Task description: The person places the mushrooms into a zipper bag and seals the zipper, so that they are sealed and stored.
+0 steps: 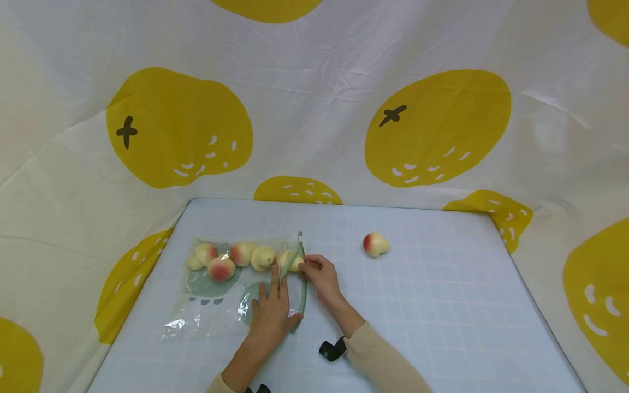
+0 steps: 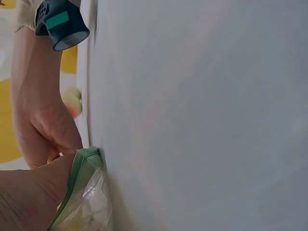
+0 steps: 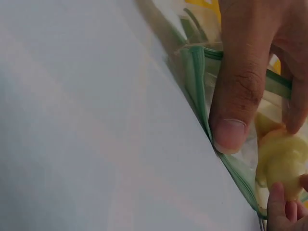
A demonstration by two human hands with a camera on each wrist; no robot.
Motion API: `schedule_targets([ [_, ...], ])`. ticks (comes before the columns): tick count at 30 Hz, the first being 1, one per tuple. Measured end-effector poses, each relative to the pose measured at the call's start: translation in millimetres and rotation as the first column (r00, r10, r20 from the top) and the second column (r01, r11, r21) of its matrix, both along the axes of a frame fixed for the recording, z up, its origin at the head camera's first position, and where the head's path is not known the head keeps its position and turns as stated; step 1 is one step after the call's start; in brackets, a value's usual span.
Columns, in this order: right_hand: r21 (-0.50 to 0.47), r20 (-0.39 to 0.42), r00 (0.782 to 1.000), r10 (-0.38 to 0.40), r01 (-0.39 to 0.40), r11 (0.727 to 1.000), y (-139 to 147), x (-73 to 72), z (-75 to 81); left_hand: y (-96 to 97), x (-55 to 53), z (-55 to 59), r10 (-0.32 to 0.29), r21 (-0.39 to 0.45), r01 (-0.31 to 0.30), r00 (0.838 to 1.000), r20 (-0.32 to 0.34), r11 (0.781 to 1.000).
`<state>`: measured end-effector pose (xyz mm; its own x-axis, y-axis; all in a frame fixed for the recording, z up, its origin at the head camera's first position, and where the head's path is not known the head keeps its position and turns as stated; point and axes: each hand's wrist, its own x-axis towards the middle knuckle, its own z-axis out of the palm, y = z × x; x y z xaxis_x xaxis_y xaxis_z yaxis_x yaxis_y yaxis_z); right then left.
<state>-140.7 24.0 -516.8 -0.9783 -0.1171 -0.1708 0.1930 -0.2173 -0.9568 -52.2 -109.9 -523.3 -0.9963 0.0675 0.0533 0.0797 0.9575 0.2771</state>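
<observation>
A clear zip bag (image 1: pixel 211 319) with green print lies flat, its green-edged mouth facing right. Several cream-and-red peaches (image 1: pixel 221 269) are inside. At the mouth, my right hand (image 1: pixel 321 281) pinches a pale yellow peach (image 3: pixel 284 161) between thumb and fingertips, with part of it within the opening. My left hand (image 1: pixel 270 316) rests on the bag with fingers extended. Its thumb (image 3: pixel 236 110) presses over the near green lip in the right wrist view, while a finger lies by the other lip. Much of the left hand is outside the left wrist view.
Another red-and-cream peach (image 1: pixel 374 244) sits on the table to the right of the bag. The table (image 1: pixel 442 305) has a pale checked cover. Behind it hangs a white cloth (image 1: pixel 309 125) with large yellow fruit prints. A black wrist device (image 1: pixel 332 349) is on the right arm.
</observation>
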Motion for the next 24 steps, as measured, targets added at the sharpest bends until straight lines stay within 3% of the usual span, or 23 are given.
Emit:
schedule_targets([
  [4,-0.013,-0.009,1.000,0.000,0.000,1.000,-4.1,2.8,2.1,-0.6,0.9,-0.6,-0.002,-0.007,0.002,1.000,-0.019,1.000],
  [13,-0.024,-0.048,0.999,0.023,-0.024,0.999,-12.8,-4.9,-23.5,-2.7,2.4,0.5,-0.001,-0.010,0.001,0.999,-0.036,1.000],
  [19,0.005,-0.064,0.992,0.112,-0.112,0.994,-27.2,-0.8,-25.2,-3.6,1.6,0.4,-0.012,-0.009,0.012,0.999,-0.047,1.000],
  [24,-0.042,-0.036,0.989,0.146,-0.147,0.988,-37.1,-2.5,-29.4,-2.4,1.1,-0.9,-0.021,-0.014,0.020,0.998,-0.067,1.000],
])
